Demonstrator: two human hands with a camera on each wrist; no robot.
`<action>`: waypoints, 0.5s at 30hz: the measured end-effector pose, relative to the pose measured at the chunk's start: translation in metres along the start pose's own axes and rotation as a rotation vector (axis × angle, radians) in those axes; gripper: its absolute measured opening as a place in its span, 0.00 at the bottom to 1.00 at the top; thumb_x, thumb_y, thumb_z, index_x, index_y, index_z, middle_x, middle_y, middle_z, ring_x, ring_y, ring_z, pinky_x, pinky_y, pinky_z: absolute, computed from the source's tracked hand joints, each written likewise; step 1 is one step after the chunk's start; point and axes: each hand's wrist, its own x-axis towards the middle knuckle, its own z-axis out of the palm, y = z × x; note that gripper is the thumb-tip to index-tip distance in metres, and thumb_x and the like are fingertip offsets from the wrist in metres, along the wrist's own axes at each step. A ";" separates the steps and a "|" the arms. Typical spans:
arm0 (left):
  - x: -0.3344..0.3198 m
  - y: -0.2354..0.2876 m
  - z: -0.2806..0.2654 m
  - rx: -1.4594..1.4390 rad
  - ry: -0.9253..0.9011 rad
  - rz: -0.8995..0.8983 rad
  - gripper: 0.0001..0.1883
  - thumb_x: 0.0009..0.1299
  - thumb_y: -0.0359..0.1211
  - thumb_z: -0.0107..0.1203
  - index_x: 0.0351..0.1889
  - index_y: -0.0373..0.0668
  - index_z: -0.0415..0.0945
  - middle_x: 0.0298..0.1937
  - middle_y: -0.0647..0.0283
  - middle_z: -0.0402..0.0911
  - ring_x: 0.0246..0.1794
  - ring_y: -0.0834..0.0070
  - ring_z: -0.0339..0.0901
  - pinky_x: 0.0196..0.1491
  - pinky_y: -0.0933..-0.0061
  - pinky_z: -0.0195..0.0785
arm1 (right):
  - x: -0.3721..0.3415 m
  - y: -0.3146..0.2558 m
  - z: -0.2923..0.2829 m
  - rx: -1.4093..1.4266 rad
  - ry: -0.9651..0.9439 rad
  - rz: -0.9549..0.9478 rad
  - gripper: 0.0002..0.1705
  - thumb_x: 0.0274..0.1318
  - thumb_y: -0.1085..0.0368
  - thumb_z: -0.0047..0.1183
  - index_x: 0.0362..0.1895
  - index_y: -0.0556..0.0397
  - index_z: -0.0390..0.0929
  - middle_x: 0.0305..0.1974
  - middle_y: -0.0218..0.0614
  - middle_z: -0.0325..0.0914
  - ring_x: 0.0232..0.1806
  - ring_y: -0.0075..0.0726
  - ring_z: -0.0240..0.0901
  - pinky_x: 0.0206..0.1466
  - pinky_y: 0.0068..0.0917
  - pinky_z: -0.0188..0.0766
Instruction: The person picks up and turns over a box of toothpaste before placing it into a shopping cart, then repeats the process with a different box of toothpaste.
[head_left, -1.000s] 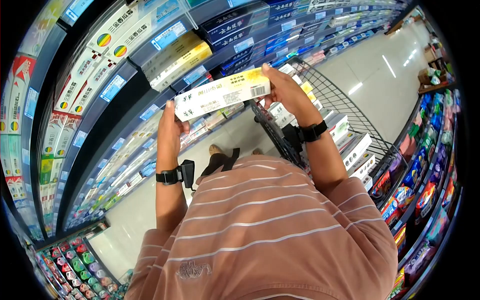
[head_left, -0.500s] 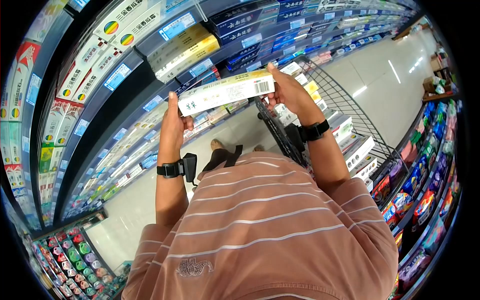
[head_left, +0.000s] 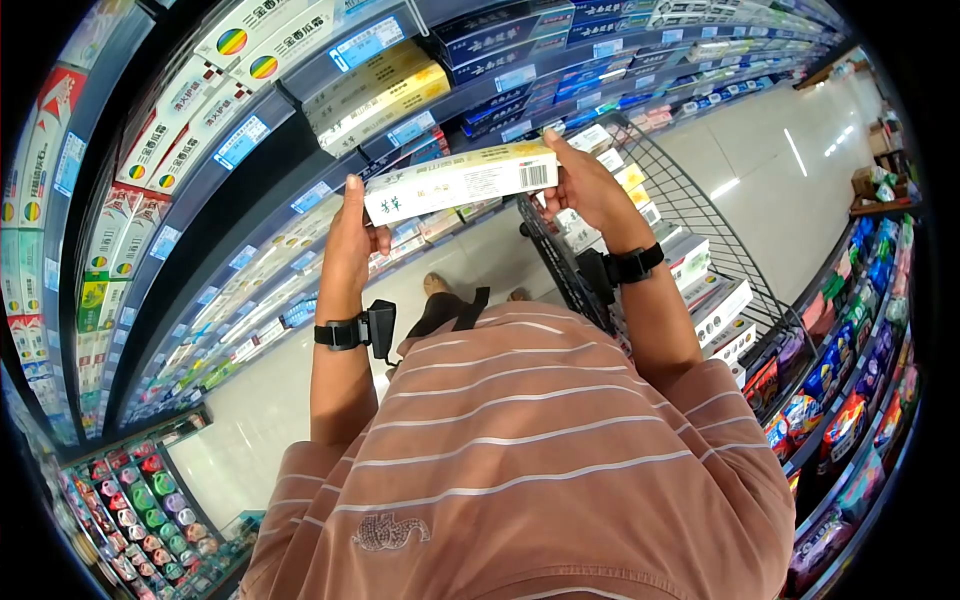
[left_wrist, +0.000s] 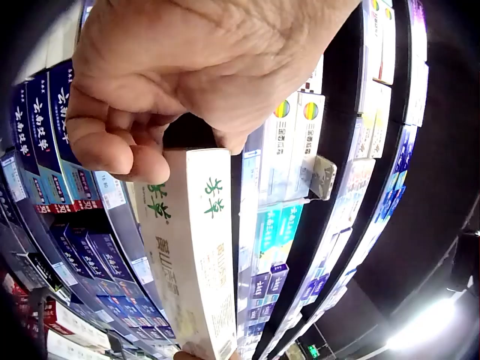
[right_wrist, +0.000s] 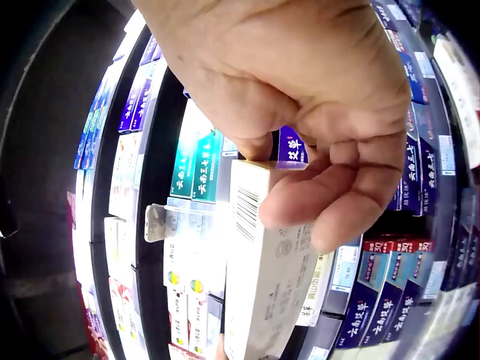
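A long white and yellow carton [head_left: 460,184] is held level between both hands in the head view. The left hand [head_left: 350,243] pinches its left end, thumb on top and fingers beneath. At the barcode end, the right hand [head_left: 590,190] grips it between thumb and fingers. In the left wrist view the left hand [left_wrist: 202,67] holds the carton [left_wrist: 199,247] by the end with green characters. The right wrist view has the right hand [right_wrist: 300,97] with bent fingers on the carton [right_wrist: 270,262] beside its barcode.
Shelves of toothpaste cartons [head_left: 385,105] with blue price tags [head_left: 368,48] run along the left and top. A wire cart [head_left: 700,190] holding several boxes [head_left: 722,308] stands by the right arm. Bagged goods [head_left: 845,420] fill a shelf at right; pale floor [head_left: 250,440] shows at lower left.
The carton has turned about its length, bringing another printed side into view, and has shifted slightly right with both hands. Both hands keep their hold on its ends.
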 end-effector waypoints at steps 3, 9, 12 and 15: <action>0.002 -0.001 0.000 0.003 0.000 -0.010 0.38 0.76 0.68 0.40 0.40 0.39 0.78 0.19 0.67 0.70 0.17 0.80 0.66 0.21 0.79 0.59 | 0.000 0.001 0.000 -0.006 0.007 0.000 0.34 0.71 0.33 0.44 0.36 0.54 0.79 0.22 0.29 0.74 0.19 0.27 0.73 0.27 0.28 0.77; -0.001 0.001 -0.004 0.020 -0.014 -0.023 0.37 0.77 0.67 0.39 0.41 0.39 0.77 0.22 0.66 0.72 0.18 0.80 0.67 0.22 0.78 0.61 | 0.003 0.006 -0.002 0.003 -0.007 0.007 0.34 0.71 0.34 0.45 0.32 0.52 0.79 0.22 0.28 0.74 0.19 0.27 0.73 0.26 0.26 0.75; -0.003 0.001 -0.004 0.020 -0.020 -0.019 0.35 0.78 0.65 0.41 0.43 0.39 0.76 0.22 0.66 0.72 0.19 0.80 0.68 0.22 0.78 0.60 | 0.003 0.005 -0.002 -0.002 -0.007 0.025 0.33 0.71 0.35 0.45 0.35 0.54 0.79 0.23 0.29 0.75 0.19 0.26 0.74 0.26 0.26 0.74; -0.005 0.002 -0.006 -0.013 -0.020 -0.014 0.30 0.79 0.59 0.45 0.46 0.38 0.75 0.25 0.65 0.74 0.20 0.81 0.68 0.23 0.79 0.59 | 0.002 0.005 -0.003 0.001 -0.037 -0.010 0.32 0.71 0.37 0.47 0.44 0.56 0.79 0.27 0.31 0.77 0.21 0.25 0.75 0.28 0.25 0.74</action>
